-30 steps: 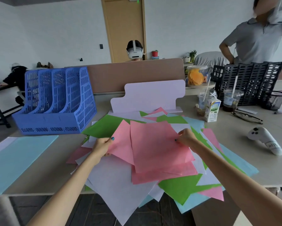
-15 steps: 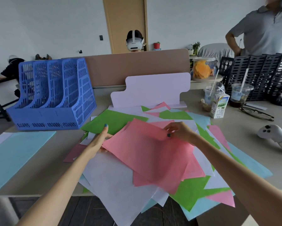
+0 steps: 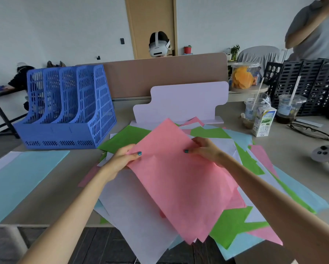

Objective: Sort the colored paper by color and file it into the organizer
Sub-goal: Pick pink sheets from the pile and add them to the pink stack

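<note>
Both hands hold pink paper above the pile

The left hand (image 3: 121, 161) and right hand (image 3: 205, 149) pinch the edges of the pink sheets (image 3: 180, 178), tilted over the mixed paper pile (image 3: 226, 134) on the table (image 3: 51, 187); the blue organizer (image 3: 68, 109) stands to the left.

The table (image 3: 64, 180) bears a blue organizer (image 3: 64, 111), colored paper (image 3: 133, 206) and milk carton (image 3: 263, 121).
</note>
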A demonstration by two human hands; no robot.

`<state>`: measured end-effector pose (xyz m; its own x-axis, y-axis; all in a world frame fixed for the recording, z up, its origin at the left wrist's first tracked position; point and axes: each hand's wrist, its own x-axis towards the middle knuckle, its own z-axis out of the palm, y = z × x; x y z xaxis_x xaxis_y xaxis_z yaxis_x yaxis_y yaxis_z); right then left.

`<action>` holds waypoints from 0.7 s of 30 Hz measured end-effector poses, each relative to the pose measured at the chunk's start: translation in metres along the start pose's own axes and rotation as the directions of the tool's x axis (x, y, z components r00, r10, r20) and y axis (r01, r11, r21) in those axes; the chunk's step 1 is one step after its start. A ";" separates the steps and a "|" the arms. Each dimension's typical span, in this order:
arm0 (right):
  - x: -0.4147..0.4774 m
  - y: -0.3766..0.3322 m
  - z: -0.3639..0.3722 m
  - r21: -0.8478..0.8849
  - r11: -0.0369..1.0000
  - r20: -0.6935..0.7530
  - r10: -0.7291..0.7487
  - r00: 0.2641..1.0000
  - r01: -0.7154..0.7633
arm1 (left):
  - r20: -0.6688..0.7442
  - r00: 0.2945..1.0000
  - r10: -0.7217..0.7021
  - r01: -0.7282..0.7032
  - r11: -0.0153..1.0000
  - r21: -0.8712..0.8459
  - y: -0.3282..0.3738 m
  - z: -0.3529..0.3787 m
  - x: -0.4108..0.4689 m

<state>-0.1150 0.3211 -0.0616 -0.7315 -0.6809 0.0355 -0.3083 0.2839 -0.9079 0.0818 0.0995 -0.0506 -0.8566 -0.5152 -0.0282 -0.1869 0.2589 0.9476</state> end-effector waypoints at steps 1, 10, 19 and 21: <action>-0.002 -0.001 -0.002 0.039 0.999 -0.006 -0.002 1.000 0.002 | -0.015 1.000 0.011 -0.012 0.999 -0.036 0.004 0.002 0.000; -0.015 0.011 -0.021 0.269 0.959 -0.260 0.163 0.952 -0.091 | 0.008 0.989 -0.146 0.139 0.924 -0.355 0.007 0.052 0.010; -0.031 0.025 -0.028 0.118 0.940 -0.377 0.340 0.861 -0.319 | -0.236 0.960 0.151 -0.014 0.867 0.498 -0.012 0.103 0.008; -0.036 0.026 -0.031 0.035 0.936 -0.400 0.334 0.854 -0.350 | -0.223 0.948 0.228 -0.028 0.756 0.654 -0.012 0.109 0.005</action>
<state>-0.1152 0.3742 -0.0740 -0.9704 -0.2168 -0.1061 -0.0114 0.4805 -0.8769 0.0271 0.1828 -0.0972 -0.7472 -0.6113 0.2607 -0.4314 0.7445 0.5095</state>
